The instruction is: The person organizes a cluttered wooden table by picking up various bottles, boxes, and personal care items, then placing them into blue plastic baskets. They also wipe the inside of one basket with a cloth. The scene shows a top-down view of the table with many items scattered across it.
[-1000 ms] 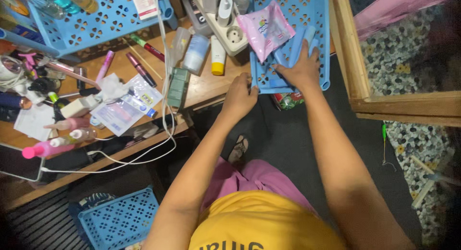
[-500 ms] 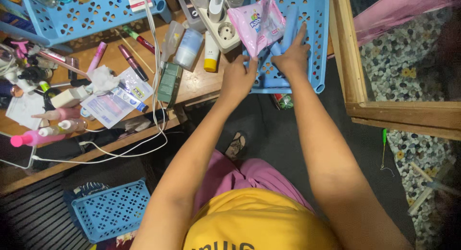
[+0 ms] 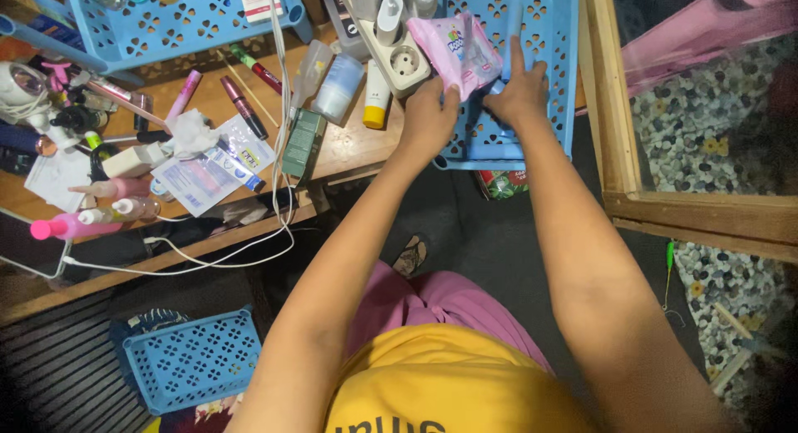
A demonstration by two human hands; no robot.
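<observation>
Lying just left of the blue basket (image 3: 549, 84), a white power strip (image 3: 399, 55) is sitting. Inside the basket, the left hand (image 3: 428, 121) is pinching the pink wipes pack (image 3: 457, 55), maybe to lift it, while the right hand (image 3: 519, 92) is closing around blue tubes (image 3: 499, 88) beneath.

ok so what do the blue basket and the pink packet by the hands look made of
Blue basket: rigid moulded plastic, going by its even colour and cut-out lattice. Pink packet: thin soft plastic film, probably; it creases and shines where the left hand grips it.
</observation>
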